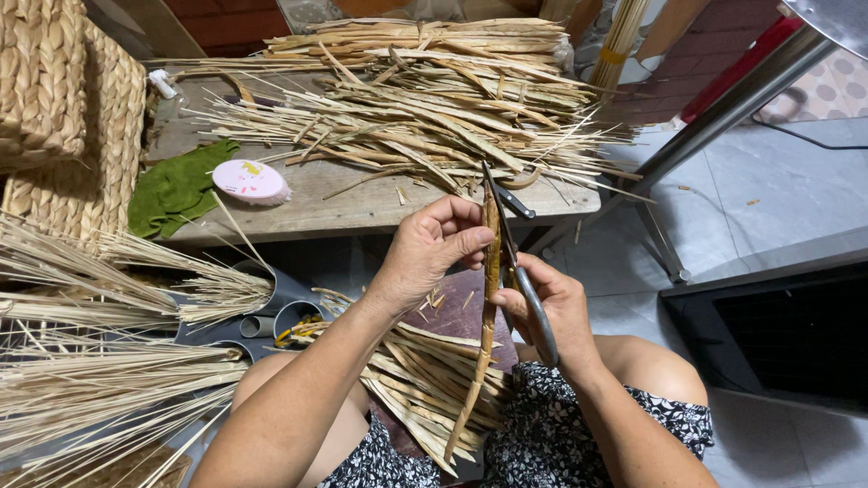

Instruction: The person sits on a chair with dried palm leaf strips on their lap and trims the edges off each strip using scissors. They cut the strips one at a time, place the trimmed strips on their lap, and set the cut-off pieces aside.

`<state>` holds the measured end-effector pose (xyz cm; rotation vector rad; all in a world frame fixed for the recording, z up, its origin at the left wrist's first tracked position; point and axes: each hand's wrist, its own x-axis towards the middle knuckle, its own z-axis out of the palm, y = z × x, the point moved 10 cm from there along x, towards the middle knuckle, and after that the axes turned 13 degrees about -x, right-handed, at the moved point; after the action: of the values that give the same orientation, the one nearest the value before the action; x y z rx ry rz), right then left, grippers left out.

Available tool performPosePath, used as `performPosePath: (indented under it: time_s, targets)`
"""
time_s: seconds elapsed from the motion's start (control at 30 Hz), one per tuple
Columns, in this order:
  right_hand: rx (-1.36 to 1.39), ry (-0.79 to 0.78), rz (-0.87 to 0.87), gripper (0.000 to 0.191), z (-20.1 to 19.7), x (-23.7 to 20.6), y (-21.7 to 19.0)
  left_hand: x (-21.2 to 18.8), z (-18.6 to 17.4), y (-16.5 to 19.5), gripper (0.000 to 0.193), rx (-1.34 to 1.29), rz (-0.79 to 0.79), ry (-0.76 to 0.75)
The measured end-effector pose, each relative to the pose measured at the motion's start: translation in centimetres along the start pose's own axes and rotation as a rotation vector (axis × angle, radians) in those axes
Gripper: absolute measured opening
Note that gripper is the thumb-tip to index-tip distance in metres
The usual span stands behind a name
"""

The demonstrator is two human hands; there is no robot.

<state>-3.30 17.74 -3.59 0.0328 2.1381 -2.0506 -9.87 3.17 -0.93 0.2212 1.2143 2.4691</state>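
From the head camera, the left hand (432, 253) is closed on a long dried strip (488, 298), pinching it near its upper end so it hangs upright over the lap. The right hand (553, 312) is wrapped around the handles of scissors (514, 262), whose blades run up along the strip's right edge, touching it. A trim like this goes best, I judge, with the strip kept taut and the blades kept parallel to its edge, cutting in short bites with the fingers clear of the blades. More cut strips (425, 380) lie across the lap. On the wooden surface (362, 203) beyond sit a heap of strips (425, 99), a green cloth (176, 185) and a pink tape roll (250, 181); woven baskets (63, 108) stand at left.
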Motion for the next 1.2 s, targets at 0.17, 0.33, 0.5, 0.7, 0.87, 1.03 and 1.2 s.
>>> performPosePath:
  time_s: [0.17, 0.33, 0.5, 0.7, 0.87, 1.03, 1.2]
  targets:
    - [0.047, 0.050, -0.133, 0.037, -1.2, 0.4, -2.5, -0.5, 1.0, 1.6, 0.019, 0.098, 0.072, -0.014]
    - [0.015, 0.182, -0.254, 0.038, -5.2, 0.3, -5.1, -2.7, 4.3, 3.0, 0.016, 0.864, 0.320, -0.127]
    - [-0.033, 0.309, -0.270, 0.045, -8.3, -0.1, -5.7, -5.3, 7.8, -3.2, 0.012, 1.272, 0.359, -0.556]
    - [-0.063, 0.313, -0.217, 0.048, -8.9, 0.2, -4.6, -5.7, 4.1, -13.2, 0.025, 1.312, -0.136, -0.720]
    - [-0.019, 0.246, -0.226, 0.046, -8.0, 0.7, -4.0, 4.3, -4.6, -8.1, 0.023, 1.504, 0.227, -0.194]
    - [-0.038, 0.215, -0.217, 0.043, -7.0, 2.3, -3.5, 10.9, -12.5, -4.0, 0.019, 1.574, 0.342, 0.182]
    - [-0.049, 0.190, -0.174, 0.039, -6.1, 3.5, -2.9, 13.7, -14.4, -4.3, 0.025, 1.736, 0.544, 0.238]
